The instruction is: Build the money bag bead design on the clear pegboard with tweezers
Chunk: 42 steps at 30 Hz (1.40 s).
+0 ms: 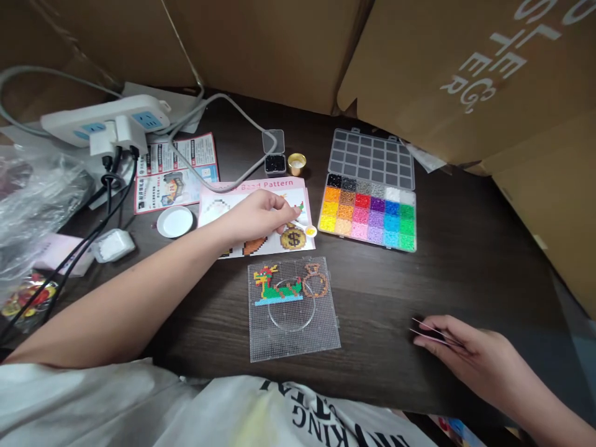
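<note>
My left hand [263, 217] is closed on a small white spoon [307, 230] with yellow-orange beads in its bowl. It hovers over a printed bead pattern sheet [218, 220], which partly hides under my arm. Off to the right, my right hand [460, 347] grips a pair of tweezers [431, 332], their tips apart with nothing between them. A clear pegboard [293, 335] lies in front of me, bearing a green dragon boat [279, 288] and a brown ring outline [315, 282] made of beads. Beyond it sits the open bead box [367, 214], its compartments sorted by colour.
A small box of black beads [274, 164] and a gold cup [297, 164] stand at the back. On the left are a white dish [174, 221], a clear container [113, 245], a power strip [107, 118] with cables and plastic wrap [41, 192]. Cardboard walls [279, 62] enclose the table.
</note>
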Each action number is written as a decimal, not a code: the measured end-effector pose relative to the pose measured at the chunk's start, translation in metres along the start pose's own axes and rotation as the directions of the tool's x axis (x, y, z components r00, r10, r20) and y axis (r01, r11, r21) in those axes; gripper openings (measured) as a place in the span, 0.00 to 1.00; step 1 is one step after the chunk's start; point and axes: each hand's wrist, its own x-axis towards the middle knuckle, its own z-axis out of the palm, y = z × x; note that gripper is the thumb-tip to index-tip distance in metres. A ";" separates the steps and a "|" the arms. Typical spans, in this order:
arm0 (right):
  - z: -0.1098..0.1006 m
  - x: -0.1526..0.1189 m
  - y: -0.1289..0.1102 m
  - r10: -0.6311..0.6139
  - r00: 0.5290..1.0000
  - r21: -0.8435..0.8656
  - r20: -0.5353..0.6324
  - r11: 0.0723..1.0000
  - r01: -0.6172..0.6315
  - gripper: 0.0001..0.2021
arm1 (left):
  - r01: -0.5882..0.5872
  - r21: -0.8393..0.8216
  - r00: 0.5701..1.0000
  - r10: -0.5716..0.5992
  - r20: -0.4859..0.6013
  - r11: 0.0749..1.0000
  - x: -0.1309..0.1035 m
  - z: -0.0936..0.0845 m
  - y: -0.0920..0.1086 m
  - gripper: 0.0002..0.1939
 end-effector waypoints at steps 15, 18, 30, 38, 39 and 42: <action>0.015 0.121 -0.082 -0.161 0.985 0.030 -0.070 0.986 0.163 0.03 | -0.039 0.125 0.995 0.027 0.094 0.991 0.005 -0.001 -0.002 0.19; 0.039 0.159 -0.102 -0.180 0.980 0.091 -0.087 0.978 0.188 0.02 | -0.081 0.093 0.984 0.064 0.165 0.992 0.002 -0.003 -0.001 0.17; 0.055 0.142 -0.085 0.010 0.991 0.387 -0.135 0.921 0.044 0.04 | -0.130 0.112 0.976 0.107 0.190 0.985 0.002 -0.005 -0.006 0.19; 0.061 0.126 -0.047 -0.045 0.996 0.576 0.082 0.818 -0.010 0.16 | -0.125 0.206 0.982 0.092 0.163 0.971 0.002 0.001 -0.003 0.19; 0.061 0.127 -0.047 -0.066 0.994 0.576 0.091 0.818 0.002 0.15 | -0.126 0.213 0.984 0.095 0.151 0.969 0.002 0.002 -0.002 0.18; 0.060 0.128 -0.049 -0.100 0.990 0.574 0.099 0.819 0.025 0.15 | -0.126 0.234 0.988 0.102 0.114 0.964 0.001 0.006 -0.001 0.18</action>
